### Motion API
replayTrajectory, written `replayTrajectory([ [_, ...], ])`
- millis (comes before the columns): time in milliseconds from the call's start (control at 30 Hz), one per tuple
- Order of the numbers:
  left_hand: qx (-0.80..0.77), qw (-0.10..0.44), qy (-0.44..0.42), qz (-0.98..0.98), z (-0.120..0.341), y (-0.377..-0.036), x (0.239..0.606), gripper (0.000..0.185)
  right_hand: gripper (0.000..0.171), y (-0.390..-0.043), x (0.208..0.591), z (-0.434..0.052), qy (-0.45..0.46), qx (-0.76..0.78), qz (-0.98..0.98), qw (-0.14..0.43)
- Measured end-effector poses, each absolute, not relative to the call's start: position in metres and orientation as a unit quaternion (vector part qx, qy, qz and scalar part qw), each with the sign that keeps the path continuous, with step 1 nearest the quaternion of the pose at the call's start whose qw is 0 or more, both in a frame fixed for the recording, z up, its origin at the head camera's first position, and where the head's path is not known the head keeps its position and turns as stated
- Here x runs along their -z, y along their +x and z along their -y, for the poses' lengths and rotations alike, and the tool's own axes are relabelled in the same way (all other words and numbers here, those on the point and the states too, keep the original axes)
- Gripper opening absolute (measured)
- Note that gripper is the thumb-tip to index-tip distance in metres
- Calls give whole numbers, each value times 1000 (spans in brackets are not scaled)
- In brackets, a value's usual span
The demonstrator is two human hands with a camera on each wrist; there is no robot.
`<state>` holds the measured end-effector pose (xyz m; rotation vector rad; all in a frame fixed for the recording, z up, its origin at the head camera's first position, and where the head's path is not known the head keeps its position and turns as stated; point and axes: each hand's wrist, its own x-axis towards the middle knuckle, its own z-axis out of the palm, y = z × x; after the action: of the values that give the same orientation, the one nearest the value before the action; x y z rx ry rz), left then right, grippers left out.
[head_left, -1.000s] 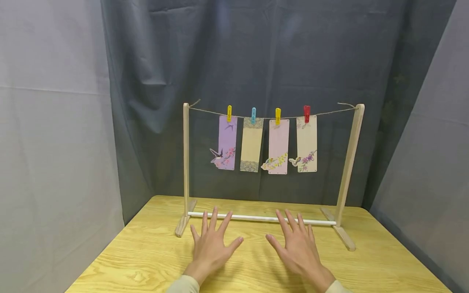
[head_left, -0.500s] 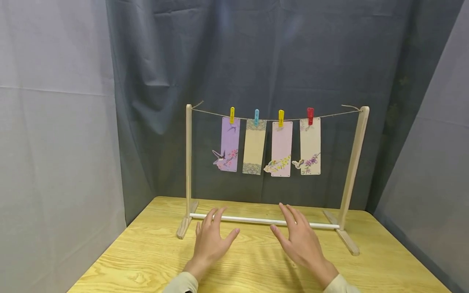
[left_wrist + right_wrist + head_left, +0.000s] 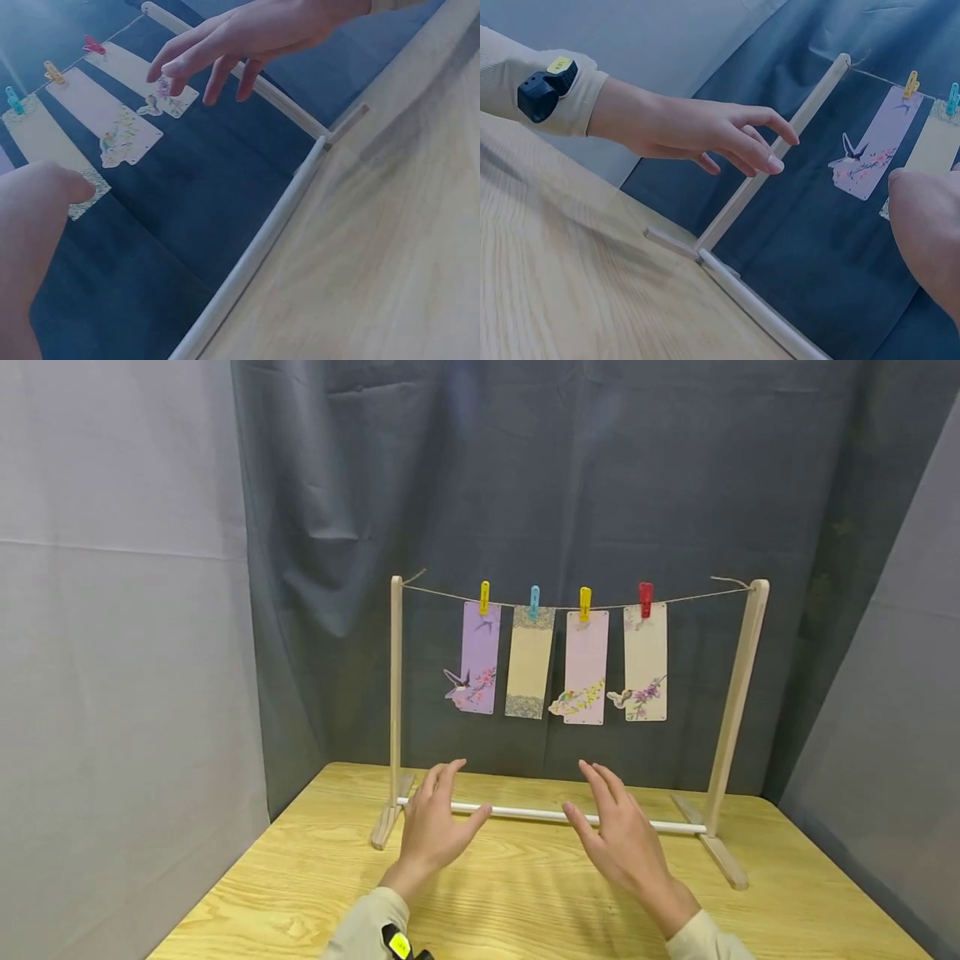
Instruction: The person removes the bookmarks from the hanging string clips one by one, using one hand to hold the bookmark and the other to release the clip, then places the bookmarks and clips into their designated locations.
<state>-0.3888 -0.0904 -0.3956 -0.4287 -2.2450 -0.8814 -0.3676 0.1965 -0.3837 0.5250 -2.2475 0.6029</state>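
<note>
I see my left hand (image 3: pixel 435 825) raised above the pale yellow wooden table (image 3: pixel 315 893), fingers loosely extended and spread, holding nothing. My right hand (image 3: pixel 622 843) is raised likewise beside it, fingers relaxed and slightly apart, also holding nothing. The two hands are near each other but not touching. The right wrist view confirms the left hand clear of the tabletop, fingers gently bent, a cream sleeve with a small black device (image 3: pixel 546 86) at the wrist.

Directly beyond the fingertips runs the white round bar (image 3: pixel 525 813) that joins the feet of a light wooden rack (image 3: pixel 395 693). Neither hand touches it as far as I can tell from the head view.

Between the tops of the two posts hangs a thin twine line (image 3: pixel 697 596), sagging slightly. Four long paper bookmarks hang from it side by side: a lilac bookmark with a bird (image 3: pixel 480 660) on a yellow peg (image 3: pixel 484 597), a beige patterned bookmark (image 3: pixel 529 664) on a blue peg (image 3: pixel 534 601), a pink flowered bookmark (image 3: pixel 584 668) on a second yellow peg (image 3: pixel 584 602), and a cream flowered bookmark (image 3: pixel 645 662) on a red peg (image 3: pixel 645 598). All hang well above the hands.

A dark grey cloth backdrop (image 3: pixel 600 485) stands behind the rack.
</note>
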Motion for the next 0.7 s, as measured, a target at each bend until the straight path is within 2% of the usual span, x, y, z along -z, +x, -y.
replayTrajectory([
  [200, 358, 341, -145, 857, 97, -396, 388, 75, 63, -371, 380, -193, 215, -242, 869, 375],
  [700, 461, 305, -108, 827, 102, -421, 365, 76, 61, -378, 373, -186, 227, -262, 854, 389],
])
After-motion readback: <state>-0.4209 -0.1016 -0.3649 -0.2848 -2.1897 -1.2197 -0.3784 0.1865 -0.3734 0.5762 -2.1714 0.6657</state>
